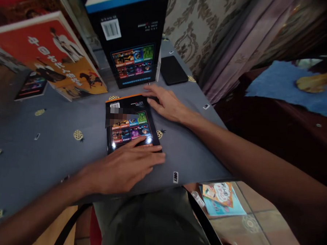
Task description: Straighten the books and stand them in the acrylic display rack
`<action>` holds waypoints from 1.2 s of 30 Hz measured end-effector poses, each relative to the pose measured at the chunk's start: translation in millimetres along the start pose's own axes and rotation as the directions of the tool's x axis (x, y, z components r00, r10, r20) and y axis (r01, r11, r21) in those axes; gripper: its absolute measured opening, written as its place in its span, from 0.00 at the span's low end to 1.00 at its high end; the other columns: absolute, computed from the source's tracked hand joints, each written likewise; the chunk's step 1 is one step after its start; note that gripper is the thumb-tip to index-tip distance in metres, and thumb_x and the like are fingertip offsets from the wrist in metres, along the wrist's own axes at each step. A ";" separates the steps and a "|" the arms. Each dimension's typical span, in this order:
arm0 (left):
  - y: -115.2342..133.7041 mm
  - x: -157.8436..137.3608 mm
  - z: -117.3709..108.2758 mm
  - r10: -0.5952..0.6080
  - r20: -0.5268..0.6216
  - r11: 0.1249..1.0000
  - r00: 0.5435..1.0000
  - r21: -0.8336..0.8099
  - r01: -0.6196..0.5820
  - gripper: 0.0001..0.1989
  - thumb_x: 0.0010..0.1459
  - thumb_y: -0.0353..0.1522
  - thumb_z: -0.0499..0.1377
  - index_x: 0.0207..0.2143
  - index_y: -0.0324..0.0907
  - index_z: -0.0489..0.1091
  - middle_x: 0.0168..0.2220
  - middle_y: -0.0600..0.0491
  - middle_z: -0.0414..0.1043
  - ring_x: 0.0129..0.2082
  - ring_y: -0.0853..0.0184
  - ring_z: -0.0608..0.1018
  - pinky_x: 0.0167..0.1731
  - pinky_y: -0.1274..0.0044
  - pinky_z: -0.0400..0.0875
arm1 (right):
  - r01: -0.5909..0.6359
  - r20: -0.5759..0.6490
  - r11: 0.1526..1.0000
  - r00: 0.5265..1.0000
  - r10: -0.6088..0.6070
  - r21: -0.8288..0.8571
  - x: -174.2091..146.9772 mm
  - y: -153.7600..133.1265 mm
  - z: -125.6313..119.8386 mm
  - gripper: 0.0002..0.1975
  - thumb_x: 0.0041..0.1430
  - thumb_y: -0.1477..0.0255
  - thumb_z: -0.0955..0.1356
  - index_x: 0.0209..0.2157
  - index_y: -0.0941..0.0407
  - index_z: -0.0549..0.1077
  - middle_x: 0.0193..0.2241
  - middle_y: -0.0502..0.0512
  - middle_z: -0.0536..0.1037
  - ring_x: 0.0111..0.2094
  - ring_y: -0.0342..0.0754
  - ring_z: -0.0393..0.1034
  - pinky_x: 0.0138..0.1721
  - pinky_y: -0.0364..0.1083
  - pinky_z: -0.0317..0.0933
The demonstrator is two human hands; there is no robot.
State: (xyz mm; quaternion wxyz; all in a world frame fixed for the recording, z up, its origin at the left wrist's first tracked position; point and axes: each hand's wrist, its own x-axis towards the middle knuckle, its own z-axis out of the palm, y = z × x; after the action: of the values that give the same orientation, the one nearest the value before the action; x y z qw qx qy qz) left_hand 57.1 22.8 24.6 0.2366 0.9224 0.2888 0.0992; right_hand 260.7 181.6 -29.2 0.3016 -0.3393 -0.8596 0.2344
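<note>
A black book (131, 117) with an orange edge lies flat on the grey table, its barcode and small colourful pictures facing up. Over its near edge rests my left hand (127, 162), fingers stretched out and pointing right. My right hand (166, 102) touches the book's far right corner with its fingers apart. Just beyond stands another black book (132, 36), upright, with a blue top edge, a barcode and a similar picture panel. Part of the flat book's cover is blurred out by pixel blocks.
Left of the upright book, a red and orange book (62, 58) leans with others behind it. A black phone (173, 70) lies at the right by the patterned curtain (190, 25). Blue cloth (280, 86) lies farther right. Booklets (222, 198) lie on the floor below the table (55, 138).
</note>
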 end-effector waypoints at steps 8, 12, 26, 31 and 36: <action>-98.2 -18.1 -34.5 -0.374 -0.402 0.900 0.836 0.061 0.432 0.17 0.67 0.34 0.50 0.55 0.43 0.68 0.54 0.48 0.76 0.53 0.59 0.77 0.57 0.64 0.69 | 0.222 0.052 0.956 0.975 -0.215 -0.191 -20.9 -76.6 29.4 0.17 0.68 0.76 0.61 0.54 0.56 0.72 0.51 0.62 0.78 0.55 0.58 0.70 0.55 0.61 0.65; -113.6 -24.8 -19.1 -0.296 -0.429 0.909 0.853 0.147 0.390 0.19 0.68 0.34 0.47 0.58 0.41 0.66 0.63 0.45 0.68 0.63 0.59 0.69 0.64 0.61 0.60 | 0.555 0.380 0.830 0.779 -0.500 -0.045 -49.0 -138.1 58.1 0.19 0.67 0.79 0.61 0.57 0.56 0.70 0.56 0.59 0.77 0.60 0.51 0.67 0.61 0.55 0.63; -112.0 -26.9 -12.7 -0.307 -0.435 0.890 0.846 0.182 0.417 0.19 0.70 0.38 0.49 0.58 0.41 0.66 0.63 0.43 0.67 0.64 0.58 0.68 0.64 0.59 0.59 | 0.281 0.232 0.951 0.941 -0.247 -0.130 -117.2 -104.9 5.2 0.20 0.69 0.76 0.62 0.59 0.58 0.69 0.60 0.64 0.73 0.64 0.54 0.64 0.64 0.61 0.63; -114.1 -26.7 -15.9 -0.307 -0.418 0.891 0.855 0.191 0.413 0.20 0.70 0.39 0.47 0.59 0.41 0.65 0.63 0.43 0.67 0.64 0.59 0.69 0.64 0.59 0.60 | 0.179 0.052 0.960 0.984 -0.172 -0.216 -126.1 -93.0 -1.9 0.18 0.68 0.76 0.63 0.57 0.57 0.72 0.56 0.65 0.76 0.62 0.57 0.67 0.59 0.63 0.68; -121.6 -24.1 -26.0 -0.338 -0.353 0.891 0.872 0.178 0.418 0.21 0.70 0.38 0.45 0.60 0.43 0.64 0.65 0.45 0.65 0.67 0.59 0.65 0.64 0.55 0.57 | 0.266 0.093 0.946 0.963 -0.252 -0.184 -122.7 -110.0 1.7 0.15 0.68 0.74 0.64 0.52 0.61 0.75 0.52 0.67 0.79 0.59 0.59 0.70 0.55 0.61 0.72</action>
State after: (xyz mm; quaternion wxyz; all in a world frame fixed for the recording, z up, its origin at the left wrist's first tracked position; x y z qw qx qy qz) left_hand -29.9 106.3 -13.9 0.0852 0.8419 0.5088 0.1585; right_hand 283.0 19.7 -7.7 0.2656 -0.2432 -0.9253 0.1188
